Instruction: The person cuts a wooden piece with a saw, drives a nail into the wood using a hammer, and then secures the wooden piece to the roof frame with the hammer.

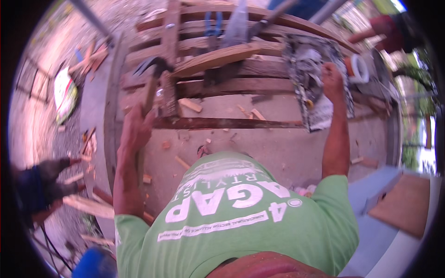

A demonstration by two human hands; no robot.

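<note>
- Your left hand (pixel 138 124) is closed round the hammer (pixel 149 92), fingers wrapped on the handle; no gap visible in the grip.
- Hammer tilts up and slightly right from your fist, over the left part of the slatted wooden frame (pixel 194 88). Its dark claw head sits just beside the left end of a pale plank (pixel 218 59); can't tell if they touch.
- Your right hand (pixel 333 79) is over the right part of a black-and-white printed sheet (pixel 321 119), fingers curled in. Can't tell how far closed, whether it has hold of anything, or whether it touches the sheet.
- Sheet lies on the frame's right end, with a greyish clump of stuff near your right fingers.
- Just right of that hand: a round orange-and-white item (pixel 363 72).
- Plank lies across the slats, between your two hands and farther out.
- Beyond the plank: blue-handled pliers (pixel 208 25), and a clear plastic item (pixel 237 28) to their right.
- Wood offcuts (pixel 190 104) are scattered on the grey surface showing below the slats.
- Off to your right, lower: a brown board (pixel 403 204). Far left: a white-and-green sack (pixel 65 95).
</note>
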